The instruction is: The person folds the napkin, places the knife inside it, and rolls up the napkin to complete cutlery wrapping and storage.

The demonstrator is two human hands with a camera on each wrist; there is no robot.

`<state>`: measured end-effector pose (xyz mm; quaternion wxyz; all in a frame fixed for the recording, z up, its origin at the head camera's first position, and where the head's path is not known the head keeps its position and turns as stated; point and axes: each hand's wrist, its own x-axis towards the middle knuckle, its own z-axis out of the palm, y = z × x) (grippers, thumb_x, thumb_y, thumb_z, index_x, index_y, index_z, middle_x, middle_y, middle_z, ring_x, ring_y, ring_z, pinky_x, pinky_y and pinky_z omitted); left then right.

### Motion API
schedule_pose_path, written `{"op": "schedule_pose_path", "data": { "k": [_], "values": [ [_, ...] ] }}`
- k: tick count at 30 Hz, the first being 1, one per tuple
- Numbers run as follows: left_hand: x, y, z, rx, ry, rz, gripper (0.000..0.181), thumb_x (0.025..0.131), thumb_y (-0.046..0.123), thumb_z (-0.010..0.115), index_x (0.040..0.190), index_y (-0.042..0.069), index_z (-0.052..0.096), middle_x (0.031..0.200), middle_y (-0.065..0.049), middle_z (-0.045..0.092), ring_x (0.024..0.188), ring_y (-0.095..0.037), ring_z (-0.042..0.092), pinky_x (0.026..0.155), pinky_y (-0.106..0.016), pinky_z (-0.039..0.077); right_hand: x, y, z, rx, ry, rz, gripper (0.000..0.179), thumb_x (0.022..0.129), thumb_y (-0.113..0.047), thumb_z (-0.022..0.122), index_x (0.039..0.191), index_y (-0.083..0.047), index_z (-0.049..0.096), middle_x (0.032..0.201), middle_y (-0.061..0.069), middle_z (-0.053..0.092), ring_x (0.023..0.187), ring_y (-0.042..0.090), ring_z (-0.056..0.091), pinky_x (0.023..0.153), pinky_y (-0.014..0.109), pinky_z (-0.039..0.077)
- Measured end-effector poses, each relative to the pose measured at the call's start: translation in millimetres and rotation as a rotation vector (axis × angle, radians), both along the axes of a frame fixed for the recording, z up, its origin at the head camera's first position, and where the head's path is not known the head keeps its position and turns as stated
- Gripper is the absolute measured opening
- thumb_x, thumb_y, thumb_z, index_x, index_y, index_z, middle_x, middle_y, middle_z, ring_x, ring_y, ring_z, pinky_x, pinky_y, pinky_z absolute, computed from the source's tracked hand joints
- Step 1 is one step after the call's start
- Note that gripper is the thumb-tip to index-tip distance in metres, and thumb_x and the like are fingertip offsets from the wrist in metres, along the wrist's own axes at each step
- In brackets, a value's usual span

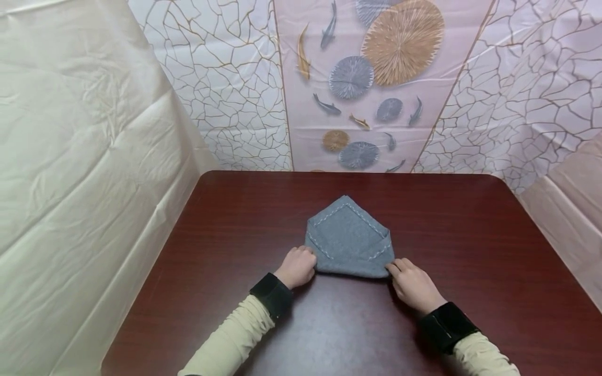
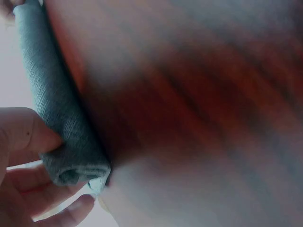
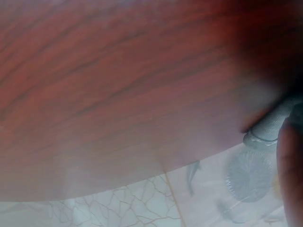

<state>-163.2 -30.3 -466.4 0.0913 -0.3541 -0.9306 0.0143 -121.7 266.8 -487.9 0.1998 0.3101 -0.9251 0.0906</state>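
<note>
A grey-blue cloth [image 1: 349, 234] with white dashed stitching lies on the table, folded to a point at its far side. Its near edge forms a thick roll. At the roll's left end, my left hand [image 1: 298, 267] grips the cloth. The left wrist view shows that thumb on top of the rolled cloth [image 2: 61, 94], with other fingers below its spiral end. My right hand [image 1: 416, 284] pinches the near right corner. In the right wrist view only a dark strip of the right hand [image 3: 290, 165] shows, beside the cloth's rolled end [image 3: 266, 131].
The dark red-brown wooden table [image 1: 235, 219] has rounded far corners. Behind it hangs a patterned curtain [image 1: 310, 120] with fish and round leaf shapes. Cream sheeting [image 1: 94, 156] drapes along the left, and more pale sheeting [image 1: 569, 209] hangs on the right.
</note>
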Motion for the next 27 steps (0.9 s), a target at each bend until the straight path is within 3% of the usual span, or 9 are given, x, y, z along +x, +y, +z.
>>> {"op": "schedule_pose_path", "data": {
  "k": [2, 4, 8, 10, 14, 17, 19, 23, 27],
  "values": [
    [-1.2, -3.3, 0.9, 0.018, -0.067, -0.004, 0.004, 0.073, 0.007, 0.061, 0.073, 0.010, 0.064, 0.077, -0.005, 0.059, 0.072, -0.022, 0.057, 0.058, -0.035, 0.045, 0.6, 1, 2.0, -0.025, -0.053, 0.004, 0.025, 0.070, 0.006, 0.061, 0.095, 0.005, 0.062, 0.086, 0.012, 0.057, 0.081, 0.026, 0.055, 0.067, 0.038, 0.048],
    [-2.9, -7.7, 1.5, 0.060, -0.165, -0.013, 0.014, 0.074, 0.002, 0.058, 0.084, 0.009, 0.065, 0.084, -0.005, 0.061, 0.077, -0.023, 0.059, 0.063, -0.035, 0.047, 1.4, 1, 6.0, -0.056, -0.139, -0.005, 0.024, 0.073, 0.008, 0.060, 0.097, 0.004, 0.060, 0.087, 0.011, 0.058, 0.083, 0.026, 0.056, 0.069, 0.038, 0.047],
    [-6.7, -18.1, -0.8, 0.220, -0.375, -0.036, 0.026, 0.078, -0.005, 0.053, 0.100, 0.005, 0.063, 0.095, -0.007, 0.064, 0.088, -0.023, 0.060, 0.075, -0.033, 0.047, 1.2, 3, 10.9, -0.123, -0.287, -0.035, 0.020, 0.080, 0.008, 0.056, 0.098, 0.001, 0.060, 0.090, 0.010, 0.061, 0.084, 0.026, 0.058, 0.070, 0.039, 0.047],
    [-9.6, -22.9, -3.4, 0.316, -0.461, -0.048, 0.022, 0.082, -0.005, 0.052, 0.101, 0.004, 0.061, 0.095, -0.008, 0.064, 0.088, -0.022, 0.060, 0.076, -0.032, 0.047, -0.5, 4, 10.7, -0.178, -0.309, -0.025, 0.018, 0.081, 0.009, 0.056, 0.097, 0.000, 0.059, 0.090, 0.011, 0.063, 0.082, 0.026, 0.060, 0.069, 0.039, 0.047],
    [-15.8, -29.8, -7.6, 0.477, -0.564, -0.051, 0.012, 0.087, -0.001, 0.053, 0.096, 0.001, 0.060, 0.092, -0.009, 0.064, 0.083, -0.020, 0.059, 0.074, -0.030, 0.046, -5.9, 8, 9.7, -0.291, -0.313, 0.008, 0.016, 0.080, 0.010, 0.057, 0.090, -0.002, 0.059, 0.083, 0.005, 0.064, 0.070, 0.015, 0.059, 0.061, 0.032, 0.046],
    [-20.2, -33.2, -10.0, 0.540, -0.562, -0.010, 0.008, 0.087, 0.003, 0.057, 0.092, 0.002, 0.063, 0.087, -0.007, 0.065, 0.079, -0.016, 0.059, 0.070, -0.026, 0.046, -10.6, 9, 12.7, -0.343, -0.346, -0.036, 0.012, 0.080, 0.007, 0.059, 0.086, -0.004, 0.060, 0.073, -0.001, 0.060, 0.060, 0.006, 0.051, 0.056, 0.027, 0.042],
    [-22.7, -33.9, -10.8, 0.558, -0.522, 0.006, 0.007, 0.085, 0.004, 0.060, 0.089, 0.003, 0.066, 0.084, -0.005, 0.066, 0.075, -0.015, 0.060, 0.068, -0.025, 0.046, -14.2, 9, 15.2, -0.354, -0.365, -0.081, 0.010, 0.079, 0.004, 0.062, 0.082, -0.006, 0.060, 0.069, -0.003, 0.057, 0.058, 0.005, 0.046, 0.055, 0.026, 0.039],
    [-26.7, -32.6, -9.9, 0.514, -0.404, 0.077, 0.004, 0.081, 0.008, 0.067, 0.083, 0.006, 0.070, 0.079, -0.002, 0.066, 0.072, -0.014, 0.060, 0.065, -0.026, 0.047, -21.6, 8, 17.3, -0.338, -0.405, -0.175, 0.008, 0.078, -0.001, 0.065, 0.076, -0.007, 0.059, 0.065, -0.004, 0.054, 0.057, 0.008, 0.046, 0.055, 0.028, 0.039],
    [-29.1, -29.2, -6.8, 0.458, -0.399, 0.210, 0.005, 0.081, 0.014, 0.069, 0.077, 0.011, 0.067, 0.072, 0.002, 0.061, 0.062, -0.010, 0.054, 0.056, -0.025, 0.043, -28.1, 4, 15.8, -0.292, -0.435, -0.258, 0.011, 0.079, -0.005, 0.065, 0.072, -0.008, 0.057, 0.059, -0.004, 0.048, 0.053, 0.010, 0.043, 0.052, 0.029, 0.036]
  ]
}}
